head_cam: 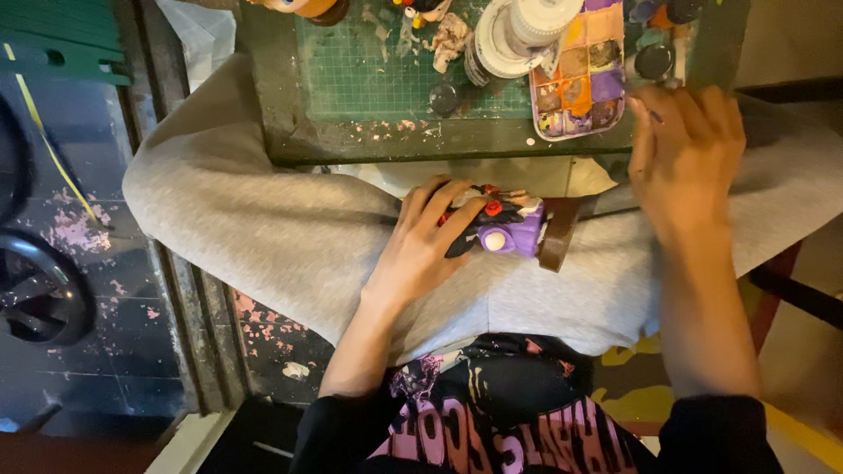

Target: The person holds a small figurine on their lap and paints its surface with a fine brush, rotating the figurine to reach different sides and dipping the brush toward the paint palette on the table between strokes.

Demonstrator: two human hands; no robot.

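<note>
My left hand [423, 246] rests on my lap and holds a small painted figurine [505, 226], purple, black and red, on a brown base [558, 233]. My right hand [685, 149] reaches forward to the edge of the worktable [369, 145], fingers together near a paint palette [581, 75] with wells of orange, purple and brown paint. A thin dark handle, perhaps a brush, seems to sit under its fingers, mostly hidden. My legs in grey trousers [281, 228] spread below the table.
A green cutting mat [369, 70] covers the table, with small dark paint pots [654, 60], a white lidded jar [518, 31], a crumpled tissue [450, 39] and a black cap [443, 96]. Paint-spattered floor and a black wheel [39, 290] lie at the left.
</note>
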